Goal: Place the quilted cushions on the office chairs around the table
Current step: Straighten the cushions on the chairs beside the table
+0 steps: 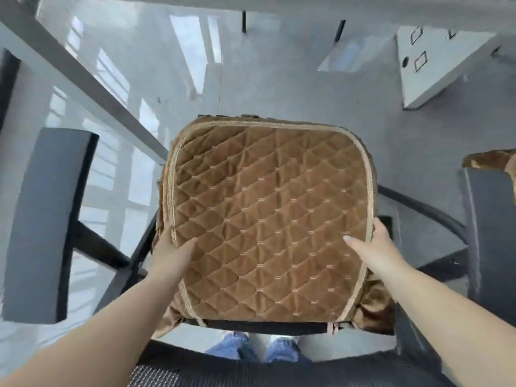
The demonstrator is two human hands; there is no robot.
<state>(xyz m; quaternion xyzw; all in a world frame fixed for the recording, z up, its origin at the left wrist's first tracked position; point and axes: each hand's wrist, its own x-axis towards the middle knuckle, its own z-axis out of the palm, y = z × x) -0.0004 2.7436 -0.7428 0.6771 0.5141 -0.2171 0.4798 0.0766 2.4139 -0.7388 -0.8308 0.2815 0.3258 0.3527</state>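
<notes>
A brown quilted cushion (268, 216) with a tan piped border lies flat over the seat of a black office chair (251, 367), seen from behind and above its mesh backrest. My left hand (173, 247) grips the cushion's left edge, thumb on top. My right hand (374, 247) grips the right edge the same way. The chair's left armrest (47, 219) and right armrest (488, 233) flank the cushion. The seat itself is hidden under the cushion.
A second brown cushion (491, 160) peeks in at the right edge. The grey table's edge (83, 79) runs diagonally at upper left. A white box (438, 65) stands on the glossy floor at upper right. My shoes (257, 347) show below the seat.
</notes>
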